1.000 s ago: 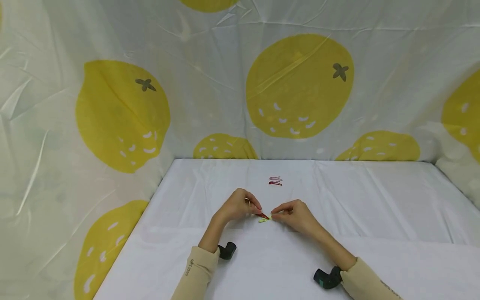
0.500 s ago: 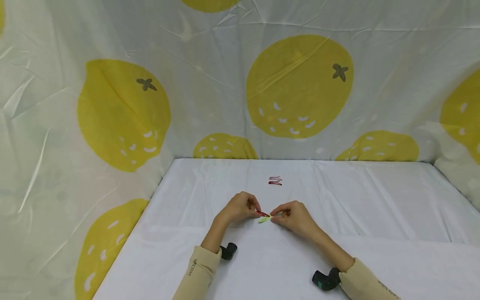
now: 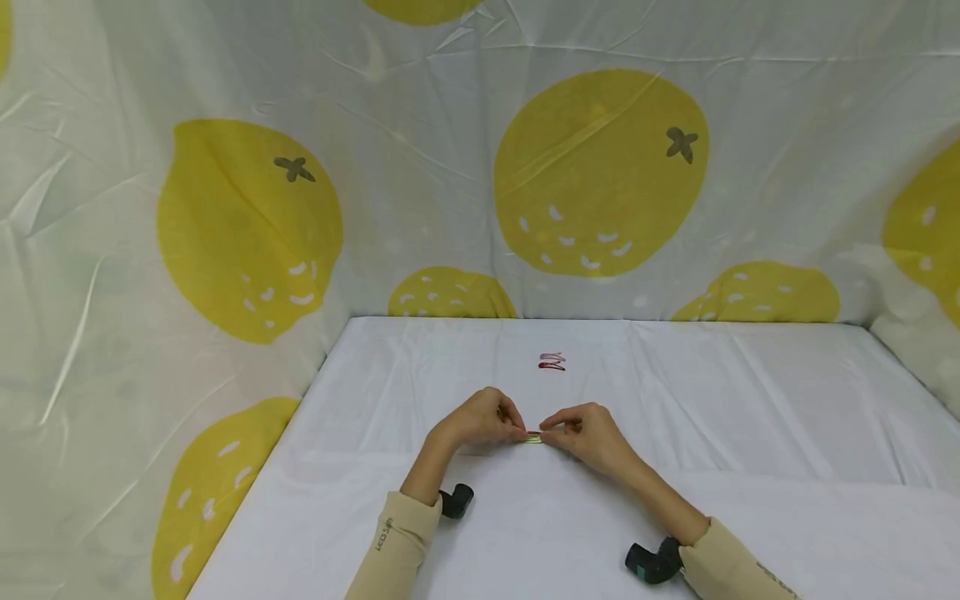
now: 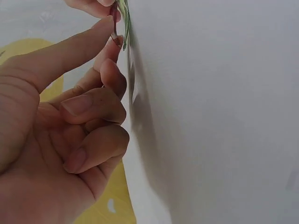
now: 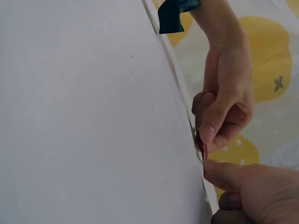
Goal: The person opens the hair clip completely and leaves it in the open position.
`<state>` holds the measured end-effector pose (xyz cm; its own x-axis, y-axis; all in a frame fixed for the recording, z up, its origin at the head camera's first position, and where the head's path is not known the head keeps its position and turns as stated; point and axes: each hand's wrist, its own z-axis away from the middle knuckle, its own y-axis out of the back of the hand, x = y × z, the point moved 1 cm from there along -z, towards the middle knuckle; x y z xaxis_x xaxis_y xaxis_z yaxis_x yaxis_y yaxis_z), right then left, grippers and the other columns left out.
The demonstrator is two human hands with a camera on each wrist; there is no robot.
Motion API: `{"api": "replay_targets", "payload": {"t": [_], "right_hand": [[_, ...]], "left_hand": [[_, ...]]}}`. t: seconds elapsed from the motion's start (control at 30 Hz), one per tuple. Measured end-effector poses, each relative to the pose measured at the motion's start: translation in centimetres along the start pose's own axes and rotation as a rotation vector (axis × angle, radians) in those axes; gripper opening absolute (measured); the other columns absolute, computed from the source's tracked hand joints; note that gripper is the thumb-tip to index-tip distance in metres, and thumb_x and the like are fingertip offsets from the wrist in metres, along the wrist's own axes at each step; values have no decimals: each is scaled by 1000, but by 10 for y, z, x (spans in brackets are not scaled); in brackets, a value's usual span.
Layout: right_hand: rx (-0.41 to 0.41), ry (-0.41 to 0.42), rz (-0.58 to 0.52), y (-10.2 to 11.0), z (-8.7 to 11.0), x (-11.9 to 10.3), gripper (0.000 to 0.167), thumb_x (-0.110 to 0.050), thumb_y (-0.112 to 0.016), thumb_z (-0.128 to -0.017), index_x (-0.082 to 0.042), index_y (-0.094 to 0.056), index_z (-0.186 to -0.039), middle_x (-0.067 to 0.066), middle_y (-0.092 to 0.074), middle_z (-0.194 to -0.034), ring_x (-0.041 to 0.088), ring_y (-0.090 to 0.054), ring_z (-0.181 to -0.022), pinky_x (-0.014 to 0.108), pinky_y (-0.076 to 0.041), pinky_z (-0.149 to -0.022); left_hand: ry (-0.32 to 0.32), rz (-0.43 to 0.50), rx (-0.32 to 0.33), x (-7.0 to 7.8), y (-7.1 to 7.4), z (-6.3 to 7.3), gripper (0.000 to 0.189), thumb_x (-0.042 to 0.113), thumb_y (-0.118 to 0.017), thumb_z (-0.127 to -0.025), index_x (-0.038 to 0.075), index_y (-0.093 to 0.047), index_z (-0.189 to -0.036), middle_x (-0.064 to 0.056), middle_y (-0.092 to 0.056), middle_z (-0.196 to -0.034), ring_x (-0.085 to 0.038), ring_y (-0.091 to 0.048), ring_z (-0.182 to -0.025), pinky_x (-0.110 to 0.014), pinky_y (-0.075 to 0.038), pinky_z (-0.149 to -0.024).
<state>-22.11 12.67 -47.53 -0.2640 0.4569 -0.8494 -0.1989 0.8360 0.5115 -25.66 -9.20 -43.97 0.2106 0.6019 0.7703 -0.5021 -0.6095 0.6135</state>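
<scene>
In the head view my left hand pinches the left end of a dark red hair clip between thumb and forefinger. Facing it, my right hand has thumb and forefinger closed at the right end of a light green hair clip. The two clips lie side by side, red on the far side, close over the white tabletop. The left wrist view shows the red clip upright beside the green clip, their upper ends partly hidden by the right fingertips. In the right wrist view the red clip spans both hands.
Farther back on the white-clothed table lie a red hair clip and a pinkish hair clip, one behind the other. A lemon-print curtain rises behind and to the left. Black wrist cameras sit at both cuffs.
My left hand has shifted slightly right and toward me, turning the red clip from slanted to level beside the green one. The green clip has levelled too; my right hand has barely moved.
</scene>
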Motion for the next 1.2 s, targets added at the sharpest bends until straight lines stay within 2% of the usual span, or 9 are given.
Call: {"api": "replay_targets", "payload": {"t": [0.13,0.27,0.37,0.53,0.7,0.87,1.0,1.2], "right_hand": [[-7,17,1,-1,0,0,4,-16,-82,-88,-14,-84,-91,-7,-46,-52,-2,-34,-49,17,-27,-49],[-3,22,7,-1,-1,1,4,-18,-82,-90,-14,-84,-89,-5,-56,-58,-2,-38,-53,17,-31,-51],[26,6,9,1,-2,1,7,-19,-79,-92,-14,-82,-89,-2,-65,-68,2,-44,-59,20,-36,-54],[58,-98,-43,8,-4,0,12,-19,-73,-96,-10,-80,-93,3,-75,-87,11,-55,-77,23,-45,-65],[50,-247,-151,15,-5,0,19,-19,-70,-97,-4,-80,-100,-1,-65,-78,11,-51,-72,23,-41,-61],[39,-366,-255,17,-4,-1,22,-22,-69,-97,-6,-80,-106,-9,-45,-60,9,-38,-60,22,-32,-53],[16,-390,-347,19,-2,0,27,-24,-69,-98,-5,-78,-113,-10,-29,-52,8,-24,-50,21,-22,-47],[15,-372,-415,20,-3,-1,35,-32,-72,-98,0,-76,-113,-9,-28,-50,7,-23,-47,21,-22,-46]], "left_hand": [[8,19,-15,1,0,1,7,12,-84,-87,8,-79,-85,4,-65,-70,-7,-51,-62,-21,-41,-59],[1,44,-26,1,0,2,7,14,-82,-89,8,-79,-87,4,-67,-73,-7,-51,-63,-21,-41,-59],[-47,58,2,2,2,0,5,12,-80,-90,7,-79,-89,2,-71,-79,-7,-51,-63,-21,-41,-60],[-197,-19,124,2,3,-4,9,9,-85,-85,12,-80,-91,1,-69,-82,-6,-47,-62,-19,-38,-60],[-333,-131,225,7,0,-7,14,7,-89,-79,12,-82,-90,1,-68,-82,-6,-45,-67,-18,-38,-63],[-369,-157,273,11,-1,-8,10,7,-88,-80,11,-84,-89,1,-73,-83,-4,-45,-67,-17,-37,-62],[-378,-123,281,10,0,-8,9,8,-86,-82,10,-84,-90,0,-75,-84,-3,-48,-68,-17,-39,-63],[-373,-23,287,10,0,-7,5,10,-84,-85,9,-84,-91,-3,-78,-86,-5,-50,-67,-18,-41,-63]]}}
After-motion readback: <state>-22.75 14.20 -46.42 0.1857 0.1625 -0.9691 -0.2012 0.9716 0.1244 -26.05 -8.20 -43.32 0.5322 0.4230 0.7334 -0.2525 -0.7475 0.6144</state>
